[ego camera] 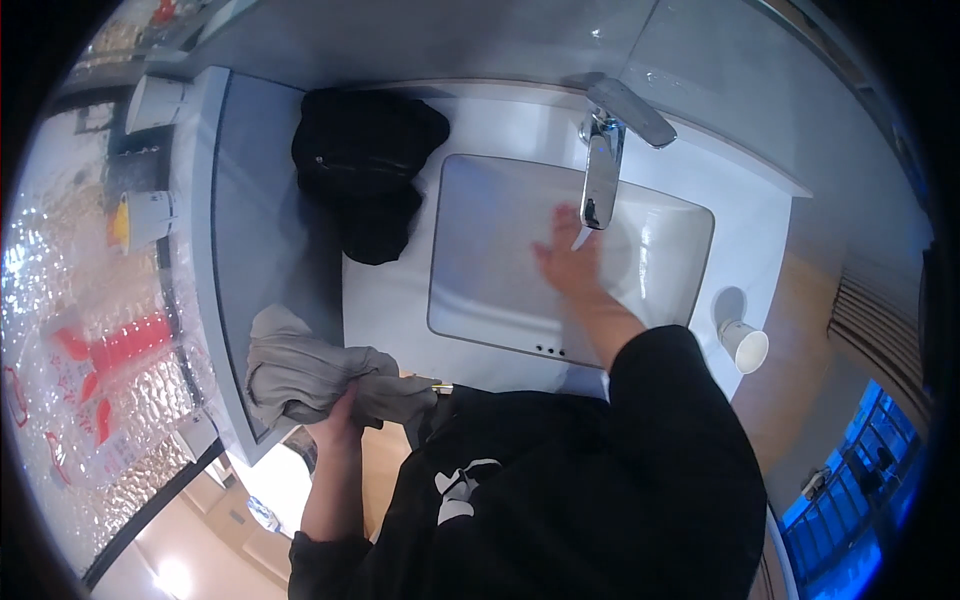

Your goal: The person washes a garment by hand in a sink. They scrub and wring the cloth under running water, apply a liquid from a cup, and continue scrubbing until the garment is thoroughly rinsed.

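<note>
Water runs from a chrome single-lever faucet (602,176) over a white rectangular sink (495,247). My right hand (571,255) is under the spout, inside the basin, fingers apart and slightly blurred, holding nothing. On the left, my left hand (337,412) grips a bundled grey cloth garment (300,367) beside the counter's left panel; its fingers are partly hidden by the folds. A black fabric bundle with a zipper (360,150) rests on the counter at the back left of the sink.
A paper cup (742,345) is on the counter at the right. Left of the grey side panel (225,262) are more paper cups (150,220) and clear plastic wrapping with red print (112,360). A barred window (855,480) shows at the lower right.
</note>
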{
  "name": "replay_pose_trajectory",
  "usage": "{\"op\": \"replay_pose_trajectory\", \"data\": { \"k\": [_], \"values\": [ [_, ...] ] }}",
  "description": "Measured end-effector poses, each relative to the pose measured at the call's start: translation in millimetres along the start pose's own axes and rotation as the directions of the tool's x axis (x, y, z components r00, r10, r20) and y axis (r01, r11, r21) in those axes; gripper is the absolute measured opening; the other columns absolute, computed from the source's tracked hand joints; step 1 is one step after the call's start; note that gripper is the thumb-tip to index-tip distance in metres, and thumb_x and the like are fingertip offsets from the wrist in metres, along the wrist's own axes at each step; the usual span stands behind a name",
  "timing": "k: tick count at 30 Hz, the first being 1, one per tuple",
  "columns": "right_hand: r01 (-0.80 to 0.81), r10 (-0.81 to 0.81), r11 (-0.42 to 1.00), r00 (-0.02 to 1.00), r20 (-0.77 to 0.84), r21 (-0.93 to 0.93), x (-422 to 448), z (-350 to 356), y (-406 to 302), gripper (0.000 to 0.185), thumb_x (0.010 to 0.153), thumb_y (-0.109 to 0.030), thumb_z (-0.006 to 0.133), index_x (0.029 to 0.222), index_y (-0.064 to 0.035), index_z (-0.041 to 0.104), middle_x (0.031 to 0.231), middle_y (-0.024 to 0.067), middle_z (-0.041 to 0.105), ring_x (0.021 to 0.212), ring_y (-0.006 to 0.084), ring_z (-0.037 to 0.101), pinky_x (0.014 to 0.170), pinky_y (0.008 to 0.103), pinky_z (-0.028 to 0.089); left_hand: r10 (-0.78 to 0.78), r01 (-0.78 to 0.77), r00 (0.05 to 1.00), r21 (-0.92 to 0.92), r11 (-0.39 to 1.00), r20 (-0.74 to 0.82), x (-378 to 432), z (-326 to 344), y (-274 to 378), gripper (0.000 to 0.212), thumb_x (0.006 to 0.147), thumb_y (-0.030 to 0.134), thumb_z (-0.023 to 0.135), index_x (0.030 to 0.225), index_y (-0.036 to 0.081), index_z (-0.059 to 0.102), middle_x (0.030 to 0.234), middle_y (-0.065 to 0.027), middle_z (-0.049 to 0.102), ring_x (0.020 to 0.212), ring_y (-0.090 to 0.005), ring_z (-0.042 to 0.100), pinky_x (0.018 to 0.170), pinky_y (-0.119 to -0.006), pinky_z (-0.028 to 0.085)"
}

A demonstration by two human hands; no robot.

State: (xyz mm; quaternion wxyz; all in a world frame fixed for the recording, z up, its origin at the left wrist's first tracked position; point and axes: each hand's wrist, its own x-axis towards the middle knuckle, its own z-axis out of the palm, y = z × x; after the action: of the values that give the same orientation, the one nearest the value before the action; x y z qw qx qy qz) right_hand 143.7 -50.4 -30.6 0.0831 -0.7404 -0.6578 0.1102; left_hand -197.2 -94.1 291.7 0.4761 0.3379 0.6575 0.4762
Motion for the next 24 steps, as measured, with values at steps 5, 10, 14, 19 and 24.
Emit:
{"op": "replay_pose_trajectory", "data": {
  "k": [5, 10, 14, 19, 24],
  "values": [
    [-0.32, 0.325, 0.936, 0.946, 0.013, -0.146, 18.4, -31.8, 21.0, 0.078, 0.088, -0.058, 0.051, 0.148, -0.0092, 0.037, 0.158, 0.0207, 0.021, 0.146, 0.0465, 0.006, 0.115, 0.0616, 0.003, -0.139, 0.139, 0.99, 0.04, 0.989, -0.014, 5.6, 8.2, -5.1, 0.05, 0.082, -0.008, 0.064, 0.129, 0.0, 0.05, 0.119, -0.0117, 0.06, 0.11, -0.0287, 0.06, 0.097, -0.043, 0.048],
    [-0.231, 0.217, 0.952, 0.972, 0.091, 0.199, 43.3, 1.5, -45.0, 0.082, 0.09, -0.058, 0.048, 0.152, -0.0076, 0.029, 0.159, 0.0164, 0.023, 0.148, 0.0406, 0.013, 0.117, 0.0586, 0.006, -0.106, 0.101, 0.99, 0.057, 0.993, 0.098, 17.0, -1.6, -3.0, 0.051, 0.082, -0.008, 0.064, 0.13, 0.001, 0.049, 0.119, -0.0112, 0.059, 0.111, -0.028, 0.059, 0.099, -0.042, 0.048],
    [0.199, -0.214, 0.941, 0.976, 0.028, 0.273, 29.6, 2.2, -39.2, 0.075, 0.089, -0.054, 0.053, 0.149, -0.0112, 0.036, 0.157, 0.0142, 0.029, 0.146, 0.0391, 0.02, 0.116, 0.0585, 0.009, -0.063, 0.046, 0.994, 0.184, 0.982, 0.09, 19.1, 8.7, -4.3, 0.055, 0.081, -0.01, 0.062, 0.133, 0.0, 0.046, 0.121, -0.0127, 0.058, 0.112, -0.0283, 0.059, 0.1, -0.042, 0.047],
    [-0.168, 0.168, 0.977, 0.986, -0.012, -0.131, 6.4, -31.3, 52.8, 0.076, 0.087, -0.054, 0.053, 0.143, -0.0027, 0.044, 0.153, 0.0133, 0.037, 0.145, 0.04, 0.023, 0.115, 0.0609, 0.013, -0.075, 0.058, 0.991, 0.147, 0.987, 0.111, 27.3, 17.6, -5.8, 0.058, 0.079, -0.013, 0.062, 0.134, -0.001, 0.045, 0.123, -0.0131, 0.057, 0.114, -0.0285, 0.058, 0.101, -0.042, 0.047],
    [-0.343, 0.342, 0.939, 0.939, -0.035, -0.03, 14.6, -32.0, 15.1, 0.071, 0.088, -0.051, 0.052, 0.146, -0.0102, 0.043, 0.158, 0.0163, 0.027, 0.147, 0.0389, 0.017, 0.117, 0.0579, 0.006, -0.04, 0.037, 0.998, 0.075, 0.996, 0.051, 37.9, 32.5, 10.2, 0.066, 0.071, -0.014, 0.072, 0.131, -0.003, 0.046, 0.123, -0.0128, 0.057, 0.112, -0.0253, 0.057, 0.101, -0.038, 0.045]
  ]
}}
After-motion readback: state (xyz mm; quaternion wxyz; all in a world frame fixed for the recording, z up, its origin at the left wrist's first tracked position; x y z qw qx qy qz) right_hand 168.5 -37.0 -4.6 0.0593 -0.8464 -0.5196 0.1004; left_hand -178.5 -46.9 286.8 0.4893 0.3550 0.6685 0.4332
